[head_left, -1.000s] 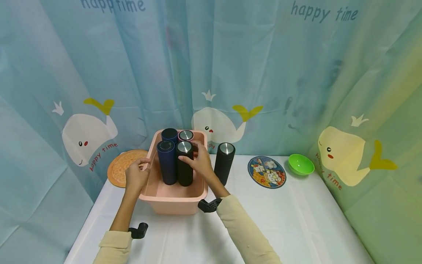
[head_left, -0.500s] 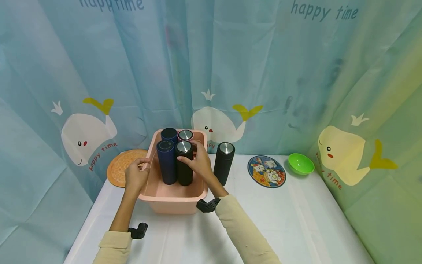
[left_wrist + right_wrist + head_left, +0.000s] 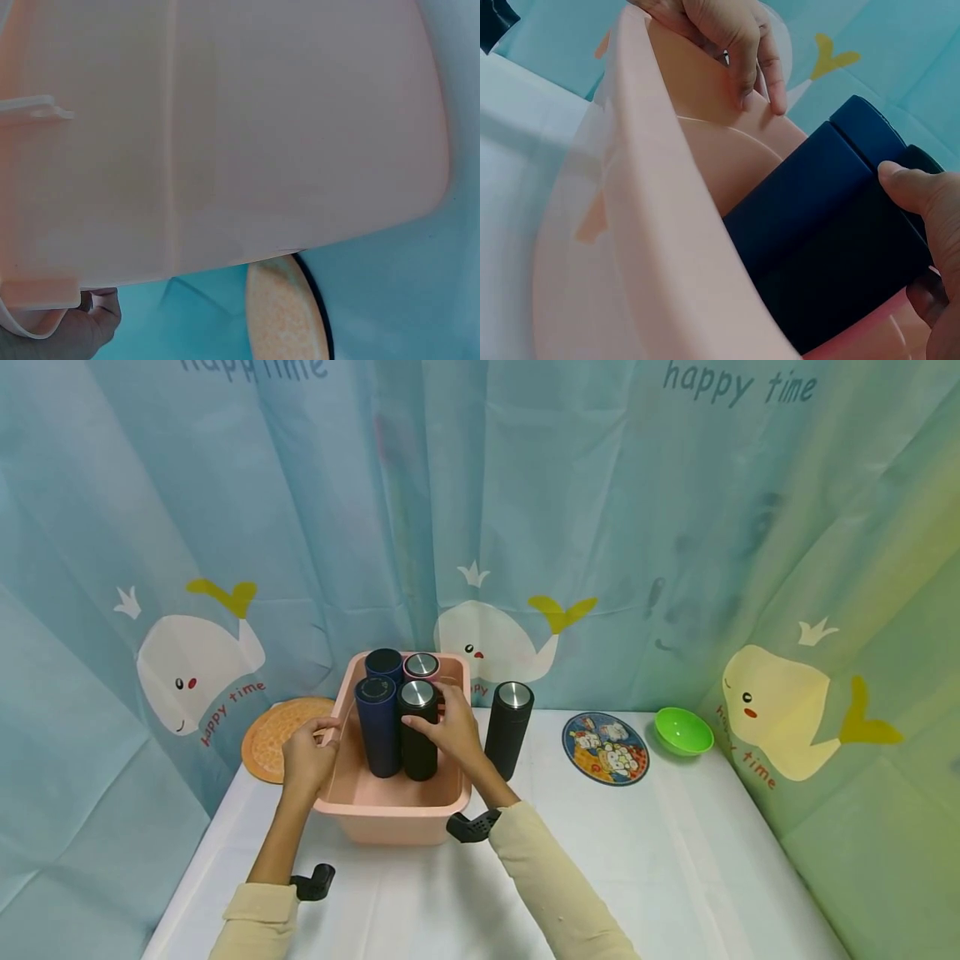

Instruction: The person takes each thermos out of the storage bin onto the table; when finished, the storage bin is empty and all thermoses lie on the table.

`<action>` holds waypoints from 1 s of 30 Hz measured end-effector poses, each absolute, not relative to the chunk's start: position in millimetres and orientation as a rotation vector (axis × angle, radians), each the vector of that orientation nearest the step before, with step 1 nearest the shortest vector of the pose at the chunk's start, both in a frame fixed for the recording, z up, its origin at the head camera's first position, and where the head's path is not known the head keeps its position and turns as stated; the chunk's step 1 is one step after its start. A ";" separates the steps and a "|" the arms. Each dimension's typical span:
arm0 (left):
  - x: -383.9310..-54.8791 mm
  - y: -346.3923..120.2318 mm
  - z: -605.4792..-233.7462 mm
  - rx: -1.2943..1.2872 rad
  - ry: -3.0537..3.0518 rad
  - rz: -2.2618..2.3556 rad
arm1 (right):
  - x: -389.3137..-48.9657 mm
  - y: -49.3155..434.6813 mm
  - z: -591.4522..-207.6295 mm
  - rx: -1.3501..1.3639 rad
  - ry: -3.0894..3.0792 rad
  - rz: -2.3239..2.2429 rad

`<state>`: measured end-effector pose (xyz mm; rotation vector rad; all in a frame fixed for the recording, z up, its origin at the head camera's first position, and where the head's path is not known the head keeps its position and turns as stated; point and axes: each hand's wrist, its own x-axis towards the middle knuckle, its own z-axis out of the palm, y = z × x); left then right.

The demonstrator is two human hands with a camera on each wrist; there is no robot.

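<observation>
Toward the back left corner of the tabletop (image 3: 675, 877) we see a pink tub (image 3: 393, 811) with four bottles upright in it. The head view lets us count them from above: a black bottle (image 3: 418, 743) and a front blue bottle (image 3: 381, 735) side by side, then a back blue bottle (image 3: 383, 662) and a pink bottle (image 3: 422, 665) nearer the tub's back edge. We find the right hand (image 3: 456, 731) with its grip closed on the upper part of the black bottle, thumb on the near side, fingers behind. The left hand (image 3: 307, 760) grips the tub's left rim.

From the right wrist we get what the head view hides: fingers of the left hand hanging over the rim on the inner side, and the blue and black bodies slanting close together across the picture. The left wrist fills mostly with the tub's pale wall, a line running along it and a small tab jutting out; it also shows us a dark edge on the disc (image 3: 264, 745), which lies at the tabletop's back left corner. Only the head view gives us the second black bottle (image 3: 509, 735), standing just right of the tub, the round mat (image 3: 605, 749) by the back edge and the green bowl (image 3: 683, 732) at the back right corner.
</observation>
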<state>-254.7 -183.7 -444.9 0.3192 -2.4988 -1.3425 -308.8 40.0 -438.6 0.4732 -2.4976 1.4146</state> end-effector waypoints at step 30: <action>-253.2 -182.8 -443.0 0.344 -2.510 -1.334 | -307.1 43.4 -443.4 0.470 -2.396 1.547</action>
